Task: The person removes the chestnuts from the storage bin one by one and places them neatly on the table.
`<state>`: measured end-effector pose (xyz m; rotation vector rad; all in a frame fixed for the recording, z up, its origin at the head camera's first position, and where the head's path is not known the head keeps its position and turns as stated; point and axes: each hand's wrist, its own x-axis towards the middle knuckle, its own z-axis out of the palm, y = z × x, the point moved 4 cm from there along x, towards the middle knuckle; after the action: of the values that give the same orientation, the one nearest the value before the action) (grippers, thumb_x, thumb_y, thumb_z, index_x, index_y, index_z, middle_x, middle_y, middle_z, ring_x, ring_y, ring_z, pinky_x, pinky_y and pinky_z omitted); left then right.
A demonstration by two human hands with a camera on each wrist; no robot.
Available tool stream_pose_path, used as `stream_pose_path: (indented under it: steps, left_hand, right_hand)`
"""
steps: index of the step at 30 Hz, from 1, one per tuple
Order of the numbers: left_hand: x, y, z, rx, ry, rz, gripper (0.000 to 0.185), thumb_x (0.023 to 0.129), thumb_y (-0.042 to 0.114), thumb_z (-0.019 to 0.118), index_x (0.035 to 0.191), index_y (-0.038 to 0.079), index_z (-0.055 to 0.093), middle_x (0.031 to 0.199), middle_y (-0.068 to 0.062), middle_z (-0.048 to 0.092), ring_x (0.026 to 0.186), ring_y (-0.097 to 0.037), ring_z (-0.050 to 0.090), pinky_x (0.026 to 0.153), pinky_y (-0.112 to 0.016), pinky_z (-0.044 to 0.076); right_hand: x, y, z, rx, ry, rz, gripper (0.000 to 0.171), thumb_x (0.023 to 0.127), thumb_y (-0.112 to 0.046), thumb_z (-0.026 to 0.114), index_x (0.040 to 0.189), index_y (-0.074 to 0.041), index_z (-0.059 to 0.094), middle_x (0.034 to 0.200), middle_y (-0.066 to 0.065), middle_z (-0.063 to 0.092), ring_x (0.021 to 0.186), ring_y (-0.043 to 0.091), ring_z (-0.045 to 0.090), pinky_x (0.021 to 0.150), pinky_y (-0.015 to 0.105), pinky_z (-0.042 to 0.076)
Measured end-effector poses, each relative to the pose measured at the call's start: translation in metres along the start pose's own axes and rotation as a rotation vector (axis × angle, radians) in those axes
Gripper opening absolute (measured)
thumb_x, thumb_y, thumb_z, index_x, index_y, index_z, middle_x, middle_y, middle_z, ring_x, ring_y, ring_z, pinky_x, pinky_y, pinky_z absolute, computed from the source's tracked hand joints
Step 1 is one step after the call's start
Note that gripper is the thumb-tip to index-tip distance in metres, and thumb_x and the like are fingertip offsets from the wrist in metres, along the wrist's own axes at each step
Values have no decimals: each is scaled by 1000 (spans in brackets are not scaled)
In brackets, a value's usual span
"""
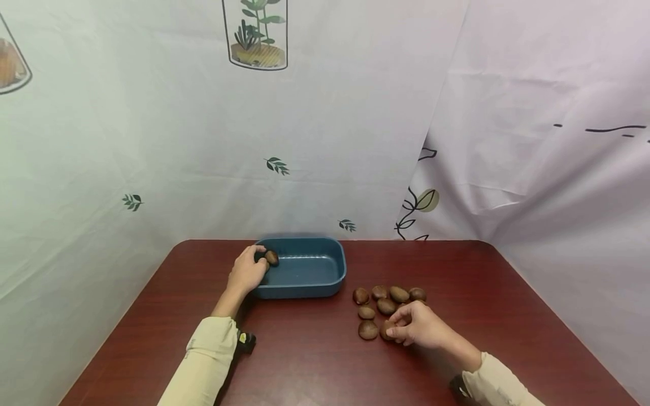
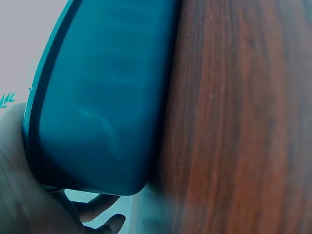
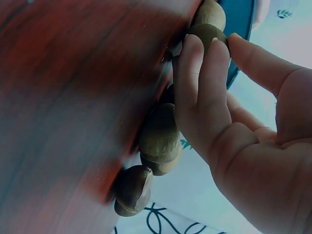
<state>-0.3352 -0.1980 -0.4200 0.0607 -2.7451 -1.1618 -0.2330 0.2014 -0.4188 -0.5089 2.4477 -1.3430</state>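
In the head view a blue rectangular tray [image 1: 304, 290] stands at the table's back. My left hand [image 1: 249, 270] grips its left end; in the left wrist view fingers [image 2: 100, 207] curl past the tray's end, outside it. A brown chestnut [image 1: 272, 257] lies inside the tray beside that hand, with another partly hidden under the fingers. My right hand [image 1: 418, 326] pinches a chestnut [image 1: 387, 330] between thumb and fingers at the near side of a loose group. Closest to it lies another chestnut [image 1: 368, 330]. Part of the group is hidden behind the right hand.
Several more chestnuts [image 1: 386, 306] lie close together on the dark red table [image 1: 304, 361], right of the tray. A white printed cloth [image 1: 330, 141] hangs behind the table and along its sides. Black straps [image 1: 246, 341] sit at the wrists below pale sleeves.
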Motion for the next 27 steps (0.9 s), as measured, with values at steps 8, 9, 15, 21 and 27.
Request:
stream_pose_path:
  steps: [8, 9, 15, 21, 27]
  left_hand:
    - [-1, 0, 1, -1, 1, -5, 44, 97, 19, 42, 139, 9, 52, 150, -13, 43, 126, -40, 48, 93, -63, 38]
    - [-1, 0, 1, -2, 3, -5, 44, 97, 20, 42, 139, 10, 52, 150, -13, 43, 126, -40, 48, 93, -63, 38]
    - [0, 0, 1, -6, 11, 3, 44, 97, 21, 42, 138, 10, 52, 150, -12, 43, 127, -39, 48, 95, -63, 38]
    - [1, 0, 1, -4, 11, -2, 43, 98, 21, 42, 138, 11, 52, 150, -11, 44, 128, -39, 47, 96, -62, 38]
    - [0, 1, 1, -2, 1, -2, 43, 98, 20, 42, 139, 10, 51, 150, -12, 43, 126, -39, 48, 95, -62, 38]
  right_hand:
    - [-1, 0, 2, -88, 80, -21, 24, 83, -14, 79, 98, 4, 75, 75, 6, 70, 63, 20, 67, 52, 28, 54]
    - [-1, -1, 2, -100, 91, -22, 24, 83, -15, 80, 98, 4, 76, 75, 5, 70, 62, 20, 67, 51, 27, 54]
    - [-3, -2, 0, -164, 147, -37, 19, 83, -14, 80, 94, 1, 77, 71, 3, 70, 58, 18, 67, 48, 25, 52]
    - [-3, -3, 1, -165, 168, -40, 17, 83, -13, 80, 92, 1, 75, 76, 5, 71, 58, 16, 66, 48, 25, 52]
    - [-2, -4, 2, -183, 181, -56, 14, 86, -11, 76, 95, -1, 73, 74, 3, 69, 53, 14, 62, 46, 26, 50]
